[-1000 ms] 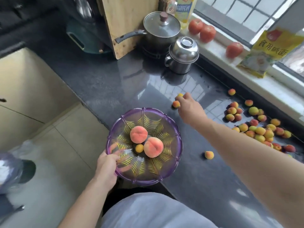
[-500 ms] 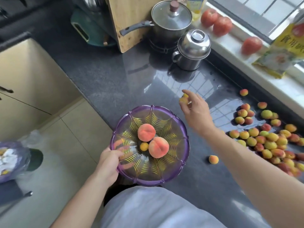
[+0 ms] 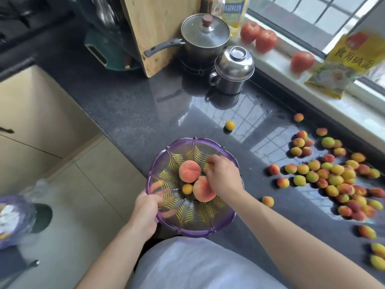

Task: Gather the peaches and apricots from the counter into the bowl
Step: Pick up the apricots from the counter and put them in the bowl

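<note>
A purple see-through bowl (image 3: pixel 210 229) overhangs the counter's front edge. Two peaches (image 3: pixel 189 171) and a small apricot (image 3: pixel 187 188) lie in it. My left hand (image 3: pixel 145 213) grips the bowl's near-left rim. My right hand (image 3: pixel 221 175) hovers over the bowl's right half, fingers closed on a small yellow apricot (image 3: pixel 207 166) that barely shows. A heap of several apricots (image 3: pixel 333 178) is spread on the dark counter at the right. One apricot (image 3: pixel 229 125) lies alone beyond the bowl, another (image 3: pixel 268 201) just right of it.
A lidded pot (image 3: pixel 203 36), a steel mug (image 3: pixel 232 69) and a wooden board (image 3: pixel 158 32) stand at the back. Tomatoes (image 3: pixel 265 40) and a yellow packet (image 3: pixel 343 65) sit on the window sill. The counter's edge (image 3: pixel 116 140) drops to the tiled floor at the left.
My right hand picked up an apricot beyond the bowl and carried it back over the bowl. One apricot stayed on the counter there. My left hand kept its hold on the rim.
</note>
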